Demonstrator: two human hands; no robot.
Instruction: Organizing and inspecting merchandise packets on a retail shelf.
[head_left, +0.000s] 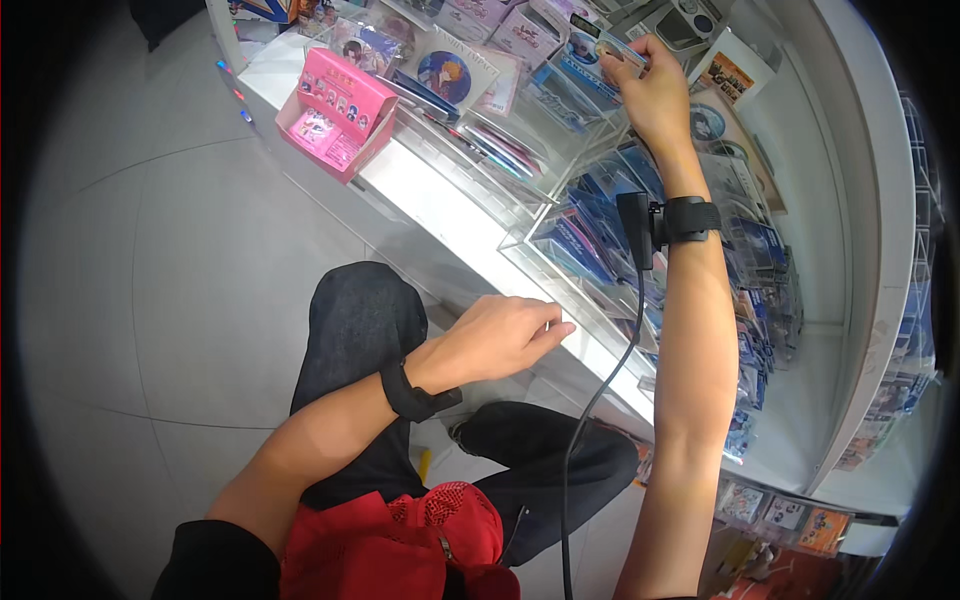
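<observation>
My right hand (656, 94) reaches to the back of a white display shelf. Its thumb and fingers grip the edge of a flat blue-and-white package (589, 56) with round pictures on it. This package stands tilted above a clear acrylic bin (577, 127) that contains other packaged goods. Lower down, my left hand (491, 334) hovers by the front edge of the shelf (450, 206), with fingers loosely curled and nothing visible in them. Nearby, a clear acrylic divider tray (536, 247) holds several blue flat packets (574, 247).
A pink open display box (341, 112) stands at the shelf's front edge. Beside it is a square package with a round character badge (446, 75). A black cable (600, 405) hangs from my right wrist device (637, 229). Bagged goods (757, 300) fill the right side.
</observation>
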